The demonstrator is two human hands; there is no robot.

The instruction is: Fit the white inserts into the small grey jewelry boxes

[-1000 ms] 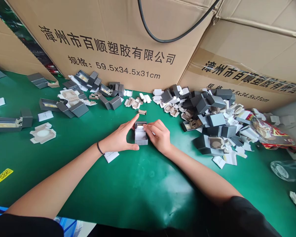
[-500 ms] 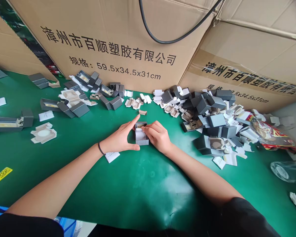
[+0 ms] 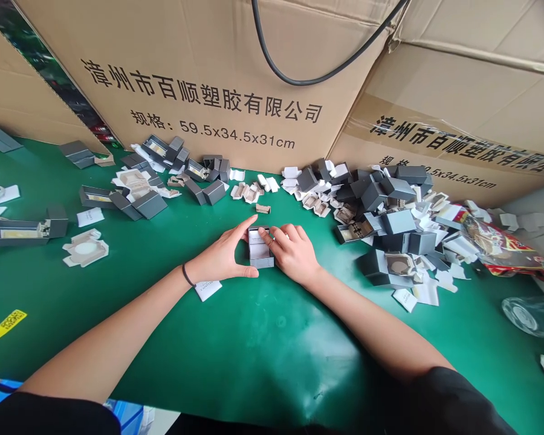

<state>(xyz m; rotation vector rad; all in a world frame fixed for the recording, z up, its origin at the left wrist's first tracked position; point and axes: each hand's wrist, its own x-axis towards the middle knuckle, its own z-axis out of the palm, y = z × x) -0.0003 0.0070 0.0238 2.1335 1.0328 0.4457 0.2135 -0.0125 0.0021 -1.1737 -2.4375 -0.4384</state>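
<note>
A small open grey box (image 3: 262, 262) lies on the green table in front of me, with a white printed card (image 3: 258, 239) inside it. My left hand (image 3: 222, 254) is open around the box's left side, its thumb and index finger stretched wide apart; its other fingertips are partly hidden. From the right, my right hand (image 3: 295, 254) reaches over the box's edge, fingers apart, with fingertips pressing on the card. Under my left wrist lies a folded white leaflet (image 3: 208, 290). A small cardboard piece (image 3: 263, 209) rests just beyond the box.
Grey boxes and white inserts form a heap (image 3: 396, 220) at the right; more grey boxes (image 3: 149, 204) lie at the left. Large cartons (image 3: 199, 54) wall off the back. A glass jar (image 3: 526, 316) lies at the right edge. A black cable (image 3: 294, 81) hangs above.
My right fingers have shifted from pinching at the card to pressing on it with the fingers more spread. The card sits lower in the box. My left hand keeps its pose.
</note>
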